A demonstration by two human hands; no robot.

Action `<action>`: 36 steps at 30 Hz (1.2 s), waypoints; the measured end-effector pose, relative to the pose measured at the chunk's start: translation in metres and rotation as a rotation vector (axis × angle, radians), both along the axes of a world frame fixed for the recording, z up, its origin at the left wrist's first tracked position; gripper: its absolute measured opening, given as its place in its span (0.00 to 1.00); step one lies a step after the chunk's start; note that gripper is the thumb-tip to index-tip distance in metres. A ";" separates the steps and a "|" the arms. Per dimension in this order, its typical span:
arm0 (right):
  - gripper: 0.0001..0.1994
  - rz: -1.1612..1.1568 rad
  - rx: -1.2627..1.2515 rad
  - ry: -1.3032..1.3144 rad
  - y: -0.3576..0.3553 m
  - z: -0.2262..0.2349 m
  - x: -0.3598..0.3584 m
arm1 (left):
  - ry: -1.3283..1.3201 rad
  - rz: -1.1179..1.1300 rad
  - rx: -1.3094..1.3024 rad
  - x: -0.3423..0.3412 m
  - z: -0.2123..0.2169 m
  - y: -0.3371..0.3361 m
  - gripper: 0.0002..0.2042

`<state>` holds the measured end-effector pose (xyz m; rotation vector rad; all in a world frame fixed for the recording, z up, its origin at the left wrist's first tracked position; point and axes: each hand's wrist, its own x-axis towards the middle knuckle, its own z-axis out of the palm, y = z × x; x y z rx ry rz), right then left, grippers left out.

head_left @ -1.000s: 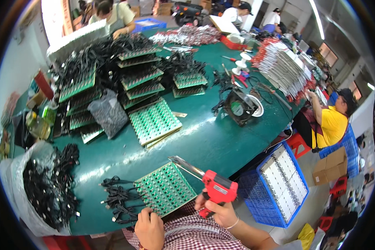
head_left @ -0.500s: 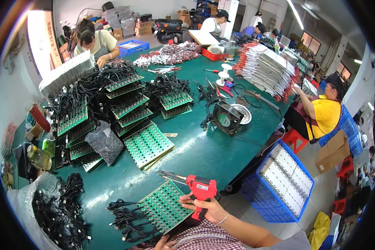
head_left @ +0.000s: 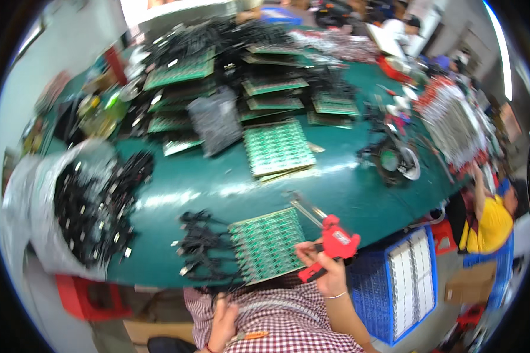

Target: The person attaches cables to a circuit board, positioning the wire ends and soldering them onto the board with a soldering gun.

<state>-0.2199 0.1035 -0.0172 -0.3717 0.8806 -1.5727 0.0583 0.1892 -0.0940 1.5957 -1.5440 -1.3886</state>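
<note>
My right hand (head_left: 328,267) is closed round the handle of a red pistol-shaped soldering gun (head_left: 338,240). Its thin metal tip points up and left, above the far right corner of a green circuit board panel (head_left: 268,244). The panel lies at the table's near edge, its rows of small parts facing up. Black cables (head_left: 203,247) fan out from the panel's left side. Below them, by my lap, is my left hand (head_left: 222,322), fingers loosely apart and pointing up near a dark cable end. Blur hides whether its fingertips touch that cable.
A plastic bag of black cables (head_left: 94,206) stands at left. Stacked green panels (head_left: 280,150) with cables and a grey bag (head_left: 217,120) fill the back. A black fan (head_left: 388,159) sits at right, above a blue crate (head_left: 374,288). A person in yellow (head_left: 492,226) sits beyond.
The view has swung left and down, shifting the table's things up and mostly rightward, with blur. More of my left hand shows. My right hand still holds the soldering gun.
</note>
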 end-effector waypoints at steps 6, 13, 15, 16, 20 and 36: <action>0.18 0.005 -0.033 0.036 0.007 -0.003 -0.001 | -0.314 -0.064 -0.168 -0.012 0.059 -0.006 0.41; 0.18 0.035 -0.040 0.058 0.006 -0.003 -0.001 | -0.622 -0.141 -0.460 0.002 0.111 -0.066 0.37; 0.18 -0.015 -0.023 0.047 0.005 -0.003 0.000 | -0.718 -0.168 -0.534 0.004 0.107 -0.089 0.33; 0.18 -0.015 -0.025 0.050 0.005 -0.003 0.000 | -0.672 -0.078 -0.615 0.003 0.113 -0.103 0.23; 0.18 -0.050 -0.031 0.046 0.009 -0.007 -0.001 | -0.656 0.030 -0.656 0.037 0.122 -0.165 0.08; 0.19 -0.053 -0.032 0.082 0.010 -0.007 -0.002 | -1.041 0.061 -0.604 0.062 0.082 -0.313 0.23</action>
